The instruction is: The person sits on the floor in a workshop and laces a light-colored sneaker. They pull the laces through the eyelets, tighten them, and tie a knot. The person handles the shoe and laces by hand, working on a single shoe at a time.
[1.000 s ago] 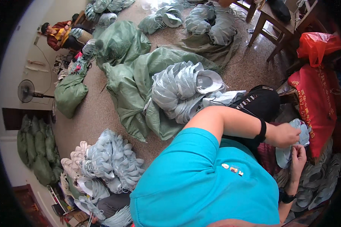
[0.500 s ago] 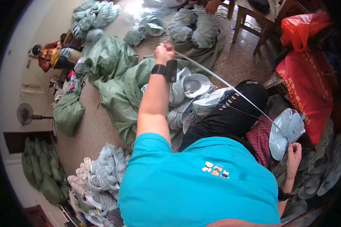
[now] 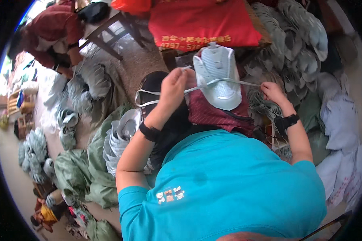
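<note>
A pale grey-white shoe upper [image 3: 215, 94] lies over a maroon striped cloth [image 3: 203, 114] on my lap. A white shoelace [image 3: 251, 83] crosses the upper near its toe and runs out to both sides. My left hand [image 3: 173, 90], left of the upper, pinches the lace, and a loop of it hangs beyond the wrist. On the other side, the fingertips of my right hand [image 3: 274, 94] grip the other stretch of lace, which is drawn nearly straight.
A red printed cloth [image 3: 205, 24] hangs just beyond the shoe. Stacked grey uppers [image 3: 297, 40] stand at the far right, white ones [image 3: 342, 120] nearer. Green sacks [image 3: 74, 168] lie left. At the far left a co-worker [image 3: 54, 34] bends over more pieces beside a wooden stool [image 3: 108, 30].
The view has turned right. My left hand, stretched far out with the lace before, is now close beside the upper. My right hand has moved out from the upper, holding the other lace stretch.
</note>
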Tool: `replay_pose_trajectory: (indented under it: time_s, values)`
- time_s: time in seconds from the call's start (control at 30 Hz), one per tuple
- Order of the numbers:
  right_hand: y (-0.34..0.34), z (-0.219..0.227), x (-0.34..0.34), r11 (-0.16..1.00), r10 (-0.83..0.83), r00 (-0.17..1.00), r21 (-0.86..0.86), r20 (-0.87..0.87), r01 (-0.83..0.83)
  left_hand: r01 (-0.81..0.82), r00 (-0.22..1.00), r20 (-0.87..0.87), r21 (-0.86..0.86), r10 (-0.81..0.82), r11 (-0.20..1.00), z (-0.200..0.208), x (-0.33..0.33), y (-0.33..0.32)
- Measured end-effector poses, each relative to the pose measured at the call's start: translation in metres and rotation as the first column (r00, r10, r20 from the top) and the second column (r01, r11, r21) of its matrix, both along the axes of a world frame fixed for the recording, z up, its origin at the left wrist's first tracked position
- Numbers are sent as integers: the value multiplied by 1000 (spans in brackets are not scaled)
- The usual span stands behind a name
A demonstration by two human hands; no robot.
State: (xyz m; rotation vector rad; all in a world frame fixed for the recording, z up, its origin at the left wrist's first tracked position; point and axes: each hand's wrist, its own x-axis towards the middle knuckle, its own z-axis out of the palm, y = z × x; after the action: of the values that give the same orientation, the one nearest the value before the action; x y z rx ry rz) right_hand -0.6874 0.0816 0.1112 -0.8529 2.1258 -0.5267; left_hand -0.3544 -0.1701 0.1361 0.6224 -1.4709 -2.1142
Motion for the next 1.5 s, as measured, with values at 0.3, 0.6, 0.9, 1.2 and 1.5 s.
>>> replay_pose_trajectory:
  time_s: [0.3, 0.6, 0.9, 1.2, 1.5]
  values:
    - [174, -131, -101, 931, -329, 835, -3, -440, 366, 224, 884, 468, -419, -2, 880, 6, -17, 52]
    - [216, -144, -159, 203, -780, 200, -62, 592, 977, 214, 896, 442, -346, -43, 914, -5, -29, 50]
    - [-51, 45, 60, 776, -225, 817, -410, 530, 479, 153, 911, 413, -355, 7, 922, -4, -31, 49]
    - [-81, 70, 104, 888, 166, 985, -428, -38, -166, 457, 781, 565, -229, -265, 860, 12, -41, 22]
    - [-80, 68, 106, 848, 267, 957, -444, -112, -289, 347, 936, 349, -896, -44, 276, 50, -45, 0]
